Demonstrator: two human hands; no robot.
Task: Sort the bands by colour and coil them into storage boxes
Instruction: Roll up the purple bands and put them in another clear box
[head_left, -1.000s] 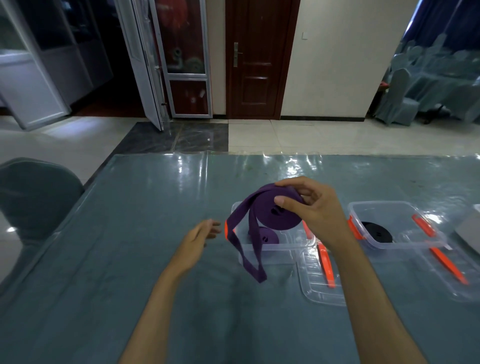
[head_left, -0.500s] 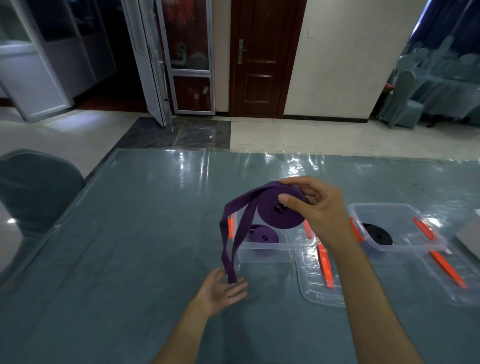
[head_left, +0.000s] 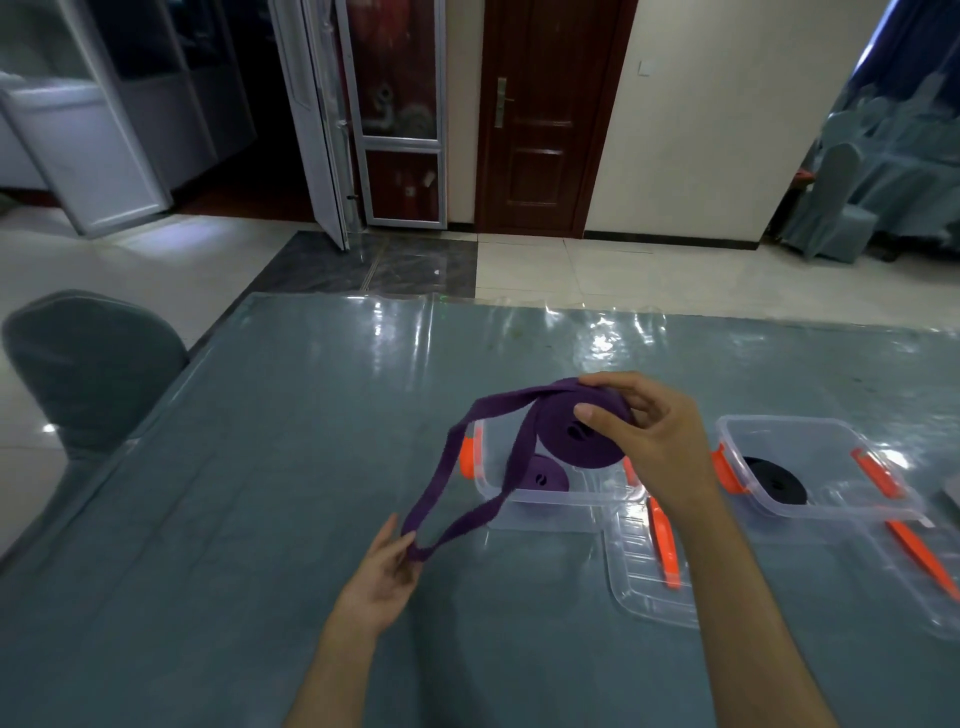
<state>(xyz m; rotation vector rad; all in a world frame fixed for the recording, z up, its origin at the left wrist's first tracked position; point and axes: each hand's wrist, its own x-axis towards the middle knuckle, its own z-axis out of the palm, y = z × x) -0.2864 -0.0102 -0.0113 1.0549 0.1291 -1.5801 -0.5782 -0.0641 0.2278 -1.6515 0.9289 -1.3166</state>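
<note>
A purple band (head_left: 576, 431) is being wound into a coil above the left box (head_left: 545, 506), which serves here as the landmark. The coil is pinched by the right hand (head_left: 654, 441), thumb on its face and fingers curled over its top edge, and is held just above the box's far right part. From the coil a loose loop of band hangs down and out past the box's near left corner, where its lowest bend is touched by the left hand (head_left: 387, 566); the fingers there look lightly curled against the band, though whether the band is truly pinched cannot be told. Inside the box a small purple roll (head_left: 543, 475) is already laid. To the box's right a second box (head_left: 831, 467) is seen with a black roll (head_left: 776, 480) in it, and a lid (head_left: 652, 561) with an orange clip is laid flat just beside the left box's near right corner, all on the table (head_left: 260, 493). For the step to be done well, the loop should probably be kept flat and untwisted by the left hand and fed under light tension, while the coil is turned by the right hand so that each lap lands squarely on the last. A slack or twisted feed would likely give a lopsided coil that springs open once it is set beside the purple roll.
</note>
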